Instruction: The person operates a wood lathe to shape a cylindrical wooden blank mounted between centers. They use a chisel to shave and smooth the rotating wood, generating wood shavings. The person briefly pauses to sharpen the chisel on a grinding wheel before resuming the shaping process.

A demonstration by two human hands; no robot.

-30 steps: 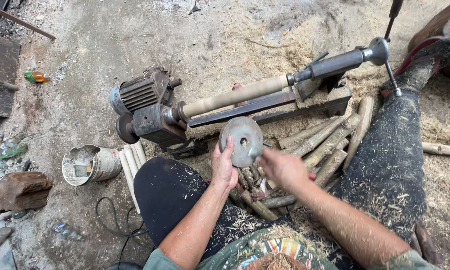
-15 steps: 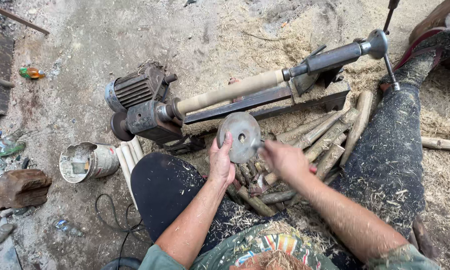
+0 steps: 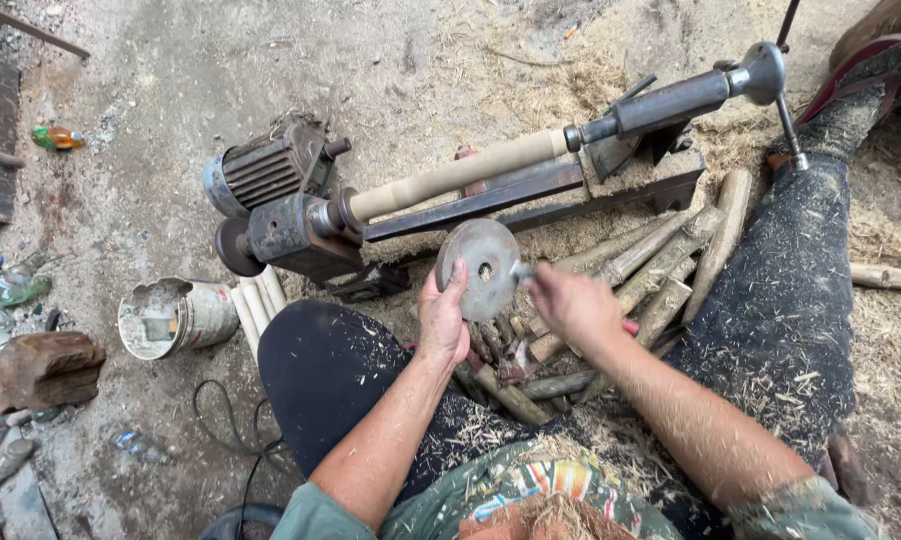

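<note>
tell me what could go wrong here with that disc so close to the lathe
1. The left hand holds the metal disc only by its edge; it might slip onto the sticks or legs below.
2. The right hand works at the disc's centre with a blurred small tool; a slip could nick the fingers.
3. Both hands sit near the lathe and its mounted spindle; if it turns, contact is possible.
</note>
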